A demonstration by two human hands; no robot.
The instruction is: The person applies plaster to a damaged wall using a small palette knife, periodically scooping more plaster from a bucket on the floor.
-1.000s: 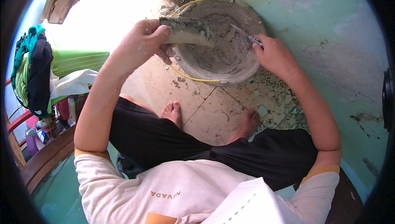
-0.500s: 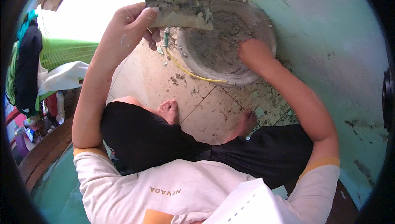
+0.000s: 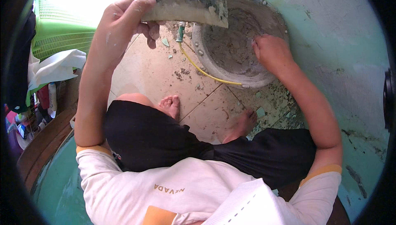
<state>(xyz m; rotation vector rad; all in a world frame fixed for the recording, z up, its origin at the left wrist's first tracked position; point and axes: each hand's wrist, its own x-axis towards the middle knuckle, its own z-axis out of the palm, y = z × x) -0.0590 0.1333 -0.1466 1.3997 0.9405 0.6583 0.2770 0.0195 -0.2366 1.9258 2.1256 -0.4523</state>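
My left hand [image 3: 130,20] pinches a long rectangular strip [image 3: 185,8], tile-like, by its left end. The strip has a dark upper edge and a pale lower part smeared with grey. It is held up beside and partly over a round grey basin [image 3: 282,58], hiding the basin's far left part. Wet grey mortar [image 3: 235,45] coats the basin's inside. Over the right part of the basin is my right hand [image 3: 274,51], its fingers curled closed near the mortar. Whatever those fingers hold is hidden.
A yellow handle [image 3: 206,74] with a green grip [image 3: 180,33] hangs along the basin's side. Green chips [image 3: 260,112] and mortar crumbs litter the tiled floor [image 3: 148,70]. The green wall [image 3: 330,31] rises close on the right. A green plastic basket [image 3: 62,27] and white cloth [image 3: 57,68] are at left.
The strip shifts slightly right and up in the picture. My right hand and the basin also appear farther right; the view itself has shifted. My left hand keeps its hold.
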